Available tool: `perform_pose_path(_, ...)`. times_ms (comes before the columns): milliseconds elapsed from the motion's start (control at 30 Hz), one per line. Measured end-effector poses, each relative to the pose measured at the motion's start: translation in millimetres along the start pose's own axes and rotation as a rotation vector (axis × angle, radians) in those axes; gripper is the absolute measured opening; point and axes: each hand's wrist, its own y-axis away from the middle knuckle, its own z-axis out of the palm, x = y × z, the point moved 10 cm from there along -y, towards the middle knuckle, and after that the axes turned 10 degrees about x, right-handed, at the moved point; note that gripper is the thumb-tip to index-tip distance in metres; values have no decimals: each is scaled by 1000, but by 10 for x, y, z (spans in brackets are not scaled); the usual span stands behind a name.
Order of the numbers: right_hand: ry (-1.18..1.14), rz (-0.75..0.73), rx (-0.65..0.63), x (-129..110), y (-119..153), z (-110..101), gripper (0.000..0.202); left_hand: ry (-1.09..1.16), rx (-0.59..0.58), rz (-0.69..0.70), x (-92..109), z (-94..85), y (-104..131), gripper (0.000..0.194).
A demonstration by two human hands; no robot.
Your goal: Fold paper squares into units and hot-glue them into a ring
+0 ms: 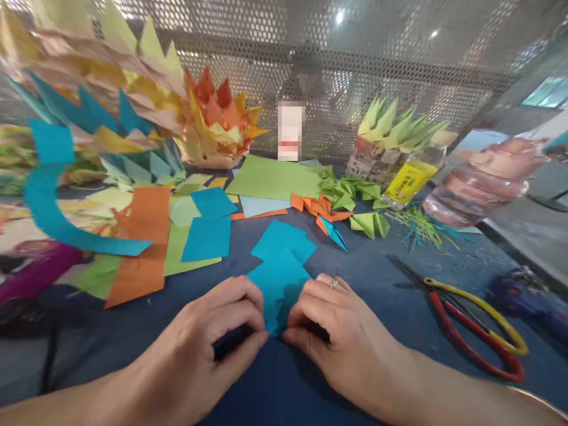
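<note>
A blue paper square (279,278) lies turned cornerwise on the dark blue table, close in front of me. My left hand (222,337) pinches its near left edge between thumb and fingers. On the near right edge my right hand (326,331), with a ring on one finger, pinches the same sheet. The sheet's near corner shows between the two thumbs. Just beyond it lie more blue squares (280,232), partly covered by the sheet. Farther off sits a small pile of folded orange paper points (317,206) with one folded blue point (333,232).
Red-and-yellow-handled scissors (477,325) lie at right. Left are a curved blue strip (71,222), an orange sheet (139,248) and a purple tool (39,278). Folded-paper pieces (217,118), a yellow-labelled bottle (410,177) and a pinkish clear jar (483,177) stand behind.
</note>
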Motion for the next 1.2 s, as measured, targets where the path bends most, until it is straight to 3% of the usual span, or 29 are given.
perform_pose_path(433, 96, 76, -25, 23, -59, 49, 16, -6, 45, -84, -40, 3, -45, 20)
perform_pose_path(633, 65, 121, -16, 59, -73, 43, 13, 13, -9, -100, -75, 59, -20, 16)
perform_pose_path(867, 25, 152, -34, 80, -69, 30, 23, 5, -56, -145, -174, 94, 37, 20)
perform_pose_path(1200, 17, 117, -101, 52, -84, 27, 27, -92, -84, -39, -56, 66, 29, 37)
